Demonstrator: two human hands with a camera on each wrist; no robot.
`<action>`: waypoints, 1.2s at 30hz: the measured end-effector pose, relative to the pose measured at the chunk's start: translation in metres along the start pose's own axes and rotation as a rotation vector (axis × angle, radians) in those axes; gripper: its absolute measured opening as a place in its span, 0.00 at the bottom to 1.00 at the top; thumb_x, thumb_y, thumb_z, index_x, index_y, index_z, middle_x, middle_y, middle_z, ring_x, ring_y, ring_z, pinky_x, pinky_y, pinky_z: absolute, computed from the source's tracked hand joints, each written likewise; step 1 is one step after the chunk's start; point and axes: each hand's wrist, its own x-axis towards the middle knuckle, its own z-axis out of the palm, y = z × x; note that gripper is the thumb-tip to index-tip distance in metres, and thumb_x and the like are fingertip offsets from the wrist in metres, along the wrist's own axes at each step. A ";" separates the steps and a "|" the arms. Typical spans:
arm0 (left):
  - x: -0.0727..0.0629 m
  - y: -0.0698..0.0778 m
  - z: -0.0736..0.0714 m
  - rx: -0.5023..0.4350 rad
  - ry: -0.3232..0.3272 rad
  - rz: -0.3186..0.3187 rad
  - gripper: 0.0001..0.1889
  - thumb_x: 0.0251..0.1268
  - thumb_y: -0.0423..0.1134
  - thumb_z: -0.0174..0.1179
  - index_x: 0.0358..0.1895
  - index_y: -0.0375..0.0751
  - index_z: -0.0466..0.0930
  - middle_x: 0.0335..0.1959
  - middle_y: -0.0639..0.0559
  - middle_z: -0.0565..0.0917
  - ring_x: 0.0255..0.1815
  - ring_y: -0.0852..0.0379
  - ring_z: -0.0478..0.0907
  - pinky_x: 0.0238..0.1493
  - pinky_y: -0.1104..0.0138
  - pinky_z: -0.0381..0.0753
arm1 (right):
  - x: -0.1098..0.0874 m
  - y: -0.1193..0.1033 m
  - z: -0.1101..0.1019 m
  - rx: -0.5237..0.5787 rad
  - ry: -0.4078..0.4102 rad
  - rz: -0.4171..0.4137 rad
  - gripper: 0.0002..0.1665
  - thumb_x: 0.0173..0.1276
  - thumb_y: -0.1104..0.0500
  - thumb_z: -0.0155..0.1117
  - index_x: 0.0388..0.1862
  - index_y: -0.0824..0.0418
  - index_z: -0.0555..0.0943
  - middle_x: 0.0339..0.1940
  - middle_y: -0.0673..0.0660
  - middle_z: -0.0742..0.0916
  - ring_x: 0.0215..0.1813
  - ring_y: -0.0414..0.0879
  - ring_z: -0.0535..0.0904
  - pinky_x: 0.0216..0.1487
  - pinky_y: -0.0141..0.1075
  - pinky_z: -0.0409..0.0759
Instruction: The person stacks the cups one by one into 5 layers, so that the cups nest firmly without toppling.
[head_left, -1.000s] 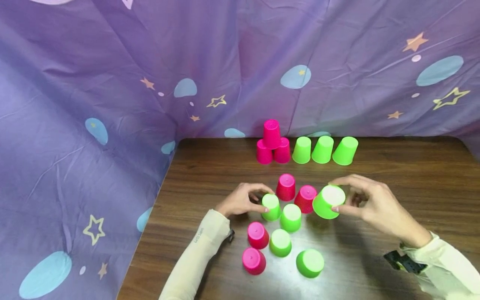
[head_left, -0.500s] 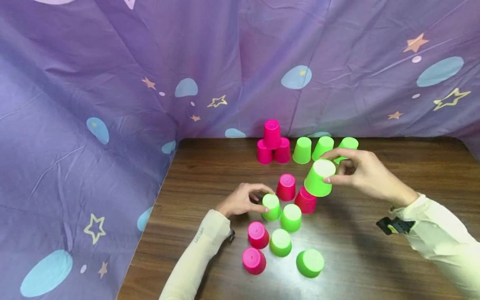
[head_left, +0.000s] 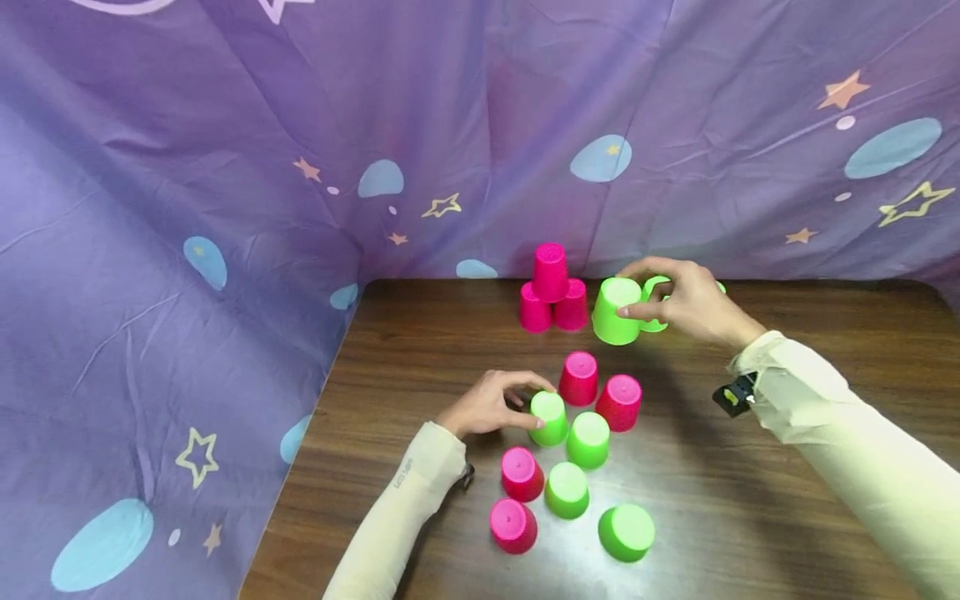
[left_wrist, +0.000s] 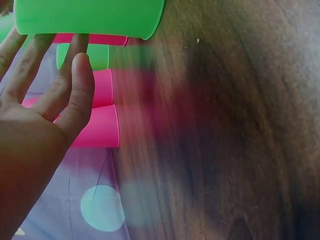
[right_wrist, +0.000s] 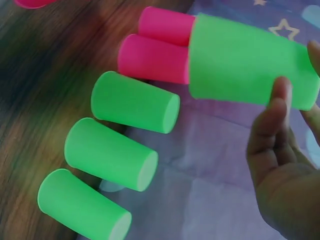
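My right hand (head_left: pixel 690 300) pinches an upside-down green cup (head_left: pixel 617 312) by its upper part, in front of the back row. In the right wrist view the held cup (right_wrist: pixel 245 62) is above three green cups standing in a row, the nearest being a green cup (right_wrist: pixel 135 102). Left of it, in the head view, rises a small pyramid of pink cups (head_left: pixel 551 271). My left hand (head_left: pixel 491 404) has thumb and fingers around a second green cup (head_left: pixel 550 421) on the table. The left wrist view shows that cup (left_wrist: pixel 90 17) low over the fingers.
Right of the left hand's cup stands another green cup (head_left: pixel 588 442), with a pink cup (head_left: pixel 580 379) and a pink cup (head_left: pixel 620 404) behind. Nearer the front are a pink cup (head_left: pixel 522 475) and a green cup (head_left: pixel 627 533). A purple curtain (head_left: pixel 420 108) hangs behind the table (head_left: pixel 750 517).
My right hand has carried its green cup back and to the left, from beside the front pink cup to the back row. The left hand has stayed in place on its cup.
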 end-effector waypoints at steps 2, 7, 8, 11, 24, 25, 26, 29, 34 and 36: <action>0.000 0.000 0.000 -0.004 0.001 -0.002 0.24 0.56 0.40 0.74 0.58 0.49 0.81 0.55 0.53 0.87 0.53 0.60 0.82 0.53 0.64 0.86 | 0.006 0.004 0.004 -0.012 0.043 0.004 0.24 0.55 0.55 0.80 0.52 0.50 0.84 0.43 0.57 0.87 0.21 0.34 0.77 0.22 0.30 0.75; -0.001 -0.001 -0.001 -0.009 -0.008 -0.026 0.25 0.56 0.40 0.74 0.58 0.49 0.81 0.56 0.53 0.87 0.55 0.60 0.82 0.53 0.65 0.86 | 0.021 0.013 0.016 -0.046 0.145 0.026 0.26 0.56 0.52 0.79 0.54 0.52 0.83 0.38 0.58 0.89 0.23 0.33 0.78 0.26 0.31 0.72; -0.001 -0.001 -0.002 -0.009 -0.008 -0.025 0.25 0.56 0.40 0.75 0.59 0.49 0.81 0.56 0.53 0.86 0.55 0.59 0.82 0.53 0.65 0.86 | 0.025 0.014 0.018 -0.047 0.155 0.031 0.26 0.57 0.52 0.79 0.54 0.52 0.83 0.35 0.59 0.89 0.23 0.34 0.78 0.27 0.31 0.72; 0.000 0.000 -0.003 -0.007 0.000 -0.018 0.25 0.56 0.40 0.75 0.58 0.49 0.81 0.56 0.53 0.87 0.55 0.57 0.82 0.53 0.64 0.86 | 0.035 0.018 0.022 -0.034 0.175 0.057 0.25 0.58 0.52 0.78 0.55 0.53 0.83 0.31 0.60 0.89 0.21 0.36 0.80 0.25 0.32 0.73; -0.002 0.004 -0.002 0.018 -0.018 -0.058 0.24 0.57 0.40 0.74 0.59 0.52 0.81 0.55 0.54 0.87 0.55 0.62 0.81 0.53 0.64 0.85 | 0.060 0.020 0.031 0.057 0.172 0.170 0.29 0.59 0.51 0.77 0.59 0.55 0.81 0.48 0.62 0.88 0.25 0.32 0.82 0.22 0.33 0.79; -0.002 0.005 -0.002 0.026 -0.023 -0.063 0.24 0.57 0.40 0.74 0.59 0.52 0.81 0.55 0.55 0.87 0.55 0.62 0.81 0.53 0.64 0.85 | 0.062 0.021 0.031 0.054 0.171 0.176 0.29 0.59 0.51 0.77 0.59 0.56 0.81 0.49 0.61 0.88 0.25 0.31 0.82 0.22 0.33 0.79; -0.002 0.006 -0.002 0.036 -0.027 -0.067 0.24 0.57 0.40 0.74 0.59 0.52 0.81 0.56 0.55 0.87 0.54 0.63 0.81 0.53 0.65 0.85 | 0.062 0.021 0.031 0.049 0.171 0.182 0.30 0.59 0.50 0.77 0.59 0.56 0.81 0.51 0.61 0.88 0.25 0.31 0.81 0.22 0.34 0.79; -0.002 0.008 -0.002 0.056 -0.031 -0.071 0.25 0.56 0.40 0.74 0.59 0.52 0.80 0.56 0.55 0.86 0.55 0.62 0.81 0.54 0.65 0.84 | 0.066 0.023 0.032 0.052 0.168 0.205 0.32 0.59 0.50 0.77 0.61 0.57 0.80 0.56 0.62 0.87 0.25 0.30 0.81 0.23 0.33 0.80; -0.003 0.009 -0.002 0.061 -0.016 -0.061 0.28 0.55 0.39 0.75 0.61 0.49 0.79 0.58 0.53 0.86 0.59 0.59 0.81 0.54 0.63 0.85 | 0.071 0.022 0.033 0.093 0.155 0.230 0.32 0.61 0.50 0.76 0.63 0.58 0.78 0.58 0.62 0.86 0.26 0.31 0.81 0.27 0.30 0.81; -0.003 0.009 -0.002 0.067 -0.008 -0.049 0.28 0.54 0.39 0.75 0.61 0.48 0.79 0.58 0.53 0.86 0.59 0.58 0.81 0.53 0.63 0.85 | 0.073 0.021 0.033 0.098 0.158 0.231 0.32 0.61 0.51 0.76 0.62 0.58 0.78 0.56 0.62 0.86 0.26 0.31 0.81 0.27 0.29 0.81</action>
